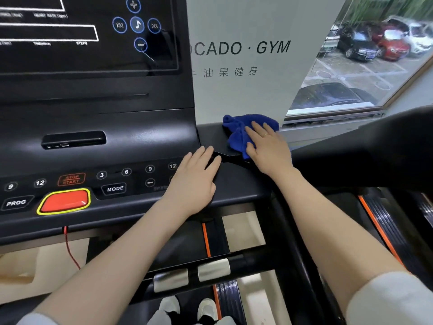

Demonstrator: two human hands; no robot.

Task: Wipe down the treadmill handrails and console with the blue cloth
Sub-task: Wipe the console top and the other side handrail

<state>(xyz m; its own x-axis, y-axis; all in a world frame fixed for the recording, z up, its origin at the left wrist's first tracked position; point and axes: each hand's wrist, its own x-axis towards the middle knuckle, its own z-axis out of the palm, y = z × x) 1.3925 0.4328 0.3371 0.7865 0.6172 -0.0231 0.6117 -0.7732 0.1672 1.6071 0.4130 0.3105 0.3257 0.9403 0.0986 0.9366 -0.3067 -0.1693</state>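
The black treadmill console [93, 127] fills the left and centre of the view, with a dark screen above and a button panel below. A crumpled blue cloth [236, 131] lies on the console's right shoulder. My right hand [269, 148] lies flat on the cloth, fingers spread, pressing it onto the black surface. My left hand [194, 181] rests palm down on the right end of the button panel, fingers apart and holding nothing. The right handrail [384, 146] runs off to the right as a thick black bar. A lower crossbar with two silver grip plates [192, 275] sits below the console.
A red stop button [64, 201] with a yellow rim and a red safety cord [70, 249] are at the lower left. A white gym sign [246, 55] stands behind the console. A window [375, 55] at the right shows parked cars. My shoes [187, 308] are on the belt.
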